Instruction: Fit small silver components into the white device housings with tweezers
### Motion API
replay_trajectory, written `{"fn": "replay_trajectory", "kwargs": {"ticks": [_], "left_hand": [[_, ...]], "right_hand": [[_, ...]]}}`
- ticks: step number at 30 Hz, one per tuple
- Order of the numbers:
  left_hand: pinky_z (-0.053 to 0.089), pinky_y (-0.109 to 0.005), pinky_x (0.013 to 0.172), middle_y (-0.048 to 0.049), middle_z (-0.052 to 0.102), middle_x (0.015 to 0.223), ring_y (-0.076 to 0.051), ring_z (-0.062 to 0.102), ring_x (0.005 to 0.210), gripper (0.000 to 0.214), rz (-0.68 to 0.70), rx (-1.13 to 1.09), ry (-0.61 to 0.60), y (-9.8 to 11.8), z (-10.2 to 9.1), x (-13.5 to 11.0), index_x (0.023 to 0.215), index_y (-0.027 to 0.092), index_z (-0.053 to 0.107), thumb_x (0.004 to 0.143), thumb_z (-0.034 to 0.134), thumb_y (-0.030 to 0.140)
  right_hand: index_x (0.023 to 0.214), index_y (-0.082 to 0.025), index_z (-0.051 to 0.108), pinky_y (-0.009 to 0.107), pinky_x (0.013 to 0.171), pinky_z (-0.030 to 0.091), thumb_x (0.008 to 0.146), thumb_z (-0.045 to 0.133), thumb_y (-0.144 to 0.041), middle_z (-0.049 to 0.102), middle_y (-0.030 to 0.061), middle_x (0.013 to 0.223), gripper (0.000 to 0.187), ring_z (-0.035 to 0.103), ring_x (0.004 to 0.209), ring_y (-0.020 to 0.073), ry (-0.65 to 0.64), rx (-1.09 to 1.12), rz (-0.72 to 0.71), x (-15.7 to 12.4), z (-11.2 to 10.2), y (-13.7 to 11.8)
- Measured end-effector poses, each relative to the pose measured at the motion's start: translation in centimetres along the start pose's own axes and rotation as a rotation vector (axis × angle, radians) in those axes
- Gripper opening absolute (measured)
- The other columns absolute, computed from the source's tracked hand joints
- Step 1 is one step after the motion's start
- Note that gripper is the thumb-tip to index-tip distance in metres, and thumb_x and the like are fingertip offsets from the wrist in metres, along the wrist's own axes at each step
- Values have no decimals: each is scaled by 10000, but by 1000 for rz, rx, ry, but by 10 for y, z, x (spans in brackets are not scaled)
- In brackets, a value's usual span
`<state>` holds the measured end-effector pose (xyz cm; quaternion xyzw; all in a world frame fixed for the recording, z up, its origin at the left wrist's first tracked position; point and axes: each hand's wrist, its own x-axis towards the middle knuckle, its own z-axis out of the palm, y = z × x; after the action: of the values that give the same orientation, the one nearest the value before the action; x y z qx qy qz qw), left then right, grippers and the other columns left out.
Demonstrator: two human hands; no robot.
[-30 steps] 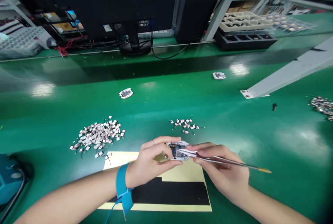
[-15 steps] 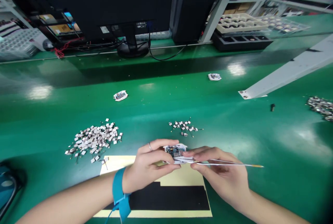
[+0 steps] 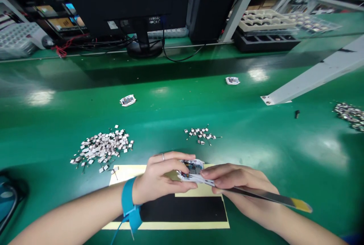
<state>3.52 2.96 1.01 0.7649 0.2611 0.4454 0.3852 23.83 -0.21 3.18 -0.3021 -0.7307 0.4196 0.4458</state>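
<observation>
My left hand (image 3: 160, 178), with a ring and a blue wrist strap (image 3: 128, 206), is closed around a small white-framed circuit board (image 3: 192, 170) held just above a yellow and black mat (image 3: 182, 211). My right hand (image 3: 241, 190) pinches metal tweezers (image 3: 264, 195) with a yellow end; their tips rest against the board's near edge. A small heap of tiny silver parts (image 3: 200, 134) lies just beyond the hands. A bigger pile of the same parts (image 3: 101, 148) sits to the left.
Two more small boards (image 3: 127, 100) (image 3: 232, 80) lie further out on the green bench (image 3: 176, 112). Another pile of parts (image 3: 349, 114) is at the far right, near a white metal bar (image 3: 313, 76). A monitor stand (image 3: 144, 47), cables and trays (image 3: 264, 25) line the back.
The tweezers' yellow end has swung lower and towards me, with the tips still at the board. Both hands stay together over the mat, and the view has shifted slightly.
</observation>
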Motion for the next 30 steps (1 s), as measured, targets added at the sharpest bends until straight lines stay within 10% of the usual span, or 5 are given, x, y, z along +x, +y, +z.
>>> {"fn": "replay_trajectory", "kwargs": {"ticks": [30], "left_hand": [[528,-203,731,-140,638,969,-164,633,842,252,30,0,-4,-1,-1,-3,803,119,571,619,732,180]], "right_hand": [[986,-209,588,309,758,551,718,536,70,658,41,952,391,630,882,171,68,95,-58,-3,7,2]]}}
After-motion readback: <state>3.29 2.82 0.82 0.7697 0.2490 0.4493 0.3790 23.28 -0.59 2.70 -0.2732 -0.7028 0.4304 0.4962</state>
